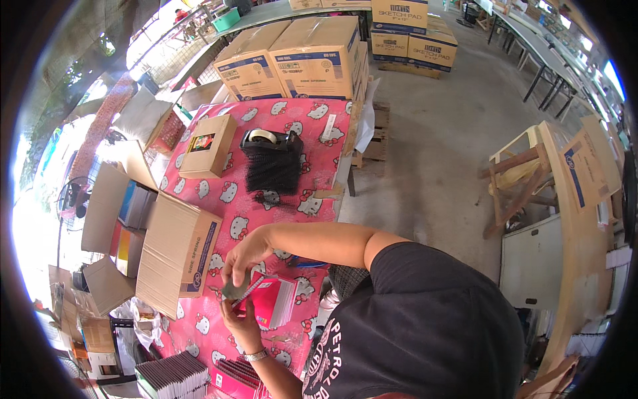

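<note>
My right hand [243, 258] reaches in from the upper right and pinches a small grey-green card [233, 288] at its top. My left hand [242, 324], with a metal bracelet on the wrist, comes up from below and holds the card's lower edge together with a red spiral-bound notebook [276, 302]. The notebook rests partly on the table with the pink cartoon-cat cloth [266, 209]. Both hands meet over the table's near part. What lies under the card is hidden.
A brown carton [176, 253] lies on its side left of my hands. Farther back stand a small box [207, 146], a tape dispenser [269, 136] on a black stack [272, 171], and big cartons [299, 56]. Dark notebooks [173, 376] are stacked near bottom left. A wooden stool [518, 176] stands right.
</note>
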